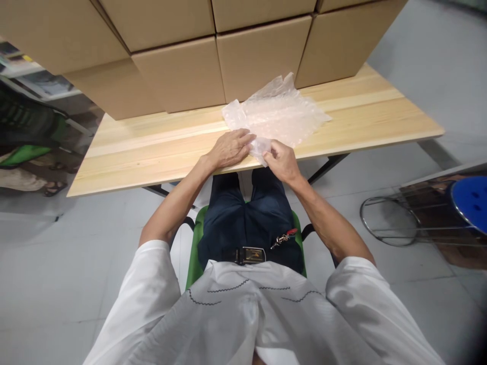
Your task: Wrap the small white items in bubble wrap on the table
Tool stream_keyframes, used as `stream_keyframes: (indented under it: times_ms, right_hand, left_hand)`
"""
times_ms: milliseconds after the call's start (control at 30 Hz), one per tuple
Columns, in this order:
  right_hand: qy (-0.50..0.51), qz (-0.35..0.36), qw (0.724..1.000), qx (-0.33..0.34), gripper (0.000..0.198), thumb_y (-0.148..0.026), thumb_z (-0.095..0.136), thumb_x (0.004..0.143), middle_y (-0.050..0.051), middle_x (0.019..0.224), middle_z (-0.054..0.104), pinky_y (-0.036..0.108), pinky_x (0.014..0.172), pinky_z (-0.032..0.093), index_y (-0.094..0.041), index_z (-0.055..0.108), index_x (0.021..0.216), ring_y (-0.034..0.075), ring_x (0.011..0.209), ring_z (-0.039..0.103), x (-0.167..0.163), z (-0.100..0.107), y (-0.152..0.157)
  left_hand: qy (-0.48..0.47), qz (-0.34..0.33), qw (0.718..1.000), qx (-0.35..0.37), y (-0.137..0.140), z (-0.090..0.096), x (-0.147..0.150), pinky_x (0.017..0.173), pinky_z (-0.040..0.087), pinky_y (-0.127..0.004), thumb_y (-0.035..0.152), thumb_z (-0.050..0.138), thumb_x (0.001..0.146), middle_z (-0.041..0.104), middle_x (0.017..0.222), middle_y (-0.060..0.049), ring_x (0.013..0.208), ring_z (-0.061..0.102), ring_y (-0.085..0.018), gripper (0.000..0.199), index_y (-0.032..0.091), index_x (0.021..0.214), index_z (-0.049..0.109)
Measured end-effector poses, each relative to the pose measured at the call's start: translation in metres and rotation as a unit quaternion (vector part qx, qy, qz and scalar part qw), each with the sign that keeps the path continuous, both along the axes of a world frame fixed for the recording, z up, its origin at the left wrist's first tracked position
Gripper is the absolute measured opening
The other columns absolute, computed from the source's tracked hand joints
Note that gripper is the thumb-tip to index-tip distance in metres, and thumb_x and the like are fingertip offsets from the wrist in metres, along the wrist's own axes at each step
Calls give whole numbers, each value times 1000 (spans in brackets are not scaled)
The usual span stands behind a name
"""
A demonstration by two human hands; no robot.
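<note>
Head view looks down on a pale, rectangular wooden worktop [160, 147], where a crumpled, translucent sheet of bubble wrap [285, 114] lies near the middle, spread from close to the boxes down to the near edge. The left hand [231, 147] rests palm down at that near edge, its fingers extended side by side and their tips touching the wrap; whether it grips anything underneath, I cannot tell. The right hand [281, 159] pinches the near end of the wrap between thumb and fingers, just beside the left fingertips, and this gathered end reaches the worktop's edge. Behind the wrap, large plain brown cardboard boxes [262, 61] stand stacked against one another along the far side of the worktop. The person wears a white short-sleeved shirt [220, 324] with dark wavy lines, dark blue trousers [224, 223] and a black belt with a rectangular metal buckle [254, 255], and sits on a green chair [196, 248]. A small bunch of metal keys with a red piece [284, 238] lies at the right hip. To the right, a round blue stool [474, 203] with metal legs is partly in view above the grey tiled floor [95, 263]. At the left, another person's sandalled foot [55, 188] shows.
</note>
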State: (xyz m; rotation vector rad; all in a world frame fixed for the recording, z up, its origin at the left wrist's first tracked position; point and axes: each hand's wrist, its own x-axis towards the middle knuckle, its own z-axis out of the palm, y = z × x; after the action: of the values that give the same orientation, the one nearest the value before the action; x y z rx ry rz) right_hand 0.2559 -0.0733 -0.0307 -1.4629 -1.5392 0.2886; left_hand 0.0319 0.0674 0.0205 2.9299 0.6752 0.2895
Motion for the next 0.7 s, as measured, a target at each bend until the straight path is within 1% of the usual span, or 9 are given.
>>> stream_keyframes:
  times_ms: [100,167,200,267,300,367,467,567,700]
  right_hand:
    - [-33,-7,999,30,21,-43,63,103,7,91,74,61,111,72,-35,53,87,34,96,75,6,-5,-15]
    - [-44,-16,997,60,18,-41,62,106,11,103,81,71,121,70,-34,61,89,39,111,81,6,-2,-31]
    - [-49,-26,995,78,17,-41,62,108,15,117,86,77,127,68,-33,69,95,43,124,83,3,2,-40]
    - [-66,-40,991,105,23,-41,63,113,19,147,87,86,139,58,-32,83,117,50,150,79,-9,13,-58]
    - [-77,-32,991,108,28,-42,63,115,20,155,86,89,142,55,-33,87,128,52,156,76,-18,19,-65]
    - [-101,22,990,94,38,-41,63,118,19,162,85,87,144,56,-34,88,145,51,161,75,-38,29,-68]
    - [-120,92,984,90,46,-37,53,125,19,166,85,75,144,61,-29,86,155,45,162,77,-64,29,-49]
    - [-107,62,989,79,50,-36,45,127,23,164,85,69,144,62,-23,82,159,42,158,78,-67,14,-18]
    - [-116,16,992,45,49,-33,49,124,22,174,80,69,148,58,-25,77,163,42,164,73,-48,-3,5]
  left_hand:
    - [13,18,1000,9,-6,5,7,134,59,-61,43,48,129,80,174,-25,158,77,-44,57,20,170,80]
    - [20,33,999,17,-11,5,11,130,59,-62,45,50,129,81,171,-26,153,78,-45,56,20,169,80]
    - [22,39,999,22,-14,4,13,129,59,-62,47,51,129,81,170,-26,152,77,-46,57,20,169,80]
    - [26,50,998,31,-18,0,15,128,58,-64,51,52,130,80,169,-28,151,76,-48,58,19,171,78]
    - [28,54,998,35,-19,-1,16,128,58,-64,53,53,130,79,169,-28,152,75,-49,59,19,171,78]
    - [32,61,997,37,-19,-4,16,128,57,-65,57,55,130,79,167,-28,152,74,-50,59,20,171,78]
    - [32,64,997,28,-17,-5,14,127,57,-64,55,61,127,80,168,-26,152,75,-49,60,25,178,73]
    - [36,63,997,21,-16,-3,14,128,58,-64,50,64,123,77,177,-26,154,74,-49,70,25,189,66]
    - [40,71,997,17,-14,-5,16,133,54,-67,49,66,116,70,187,-30,158,71,-52,88,16,197,58]
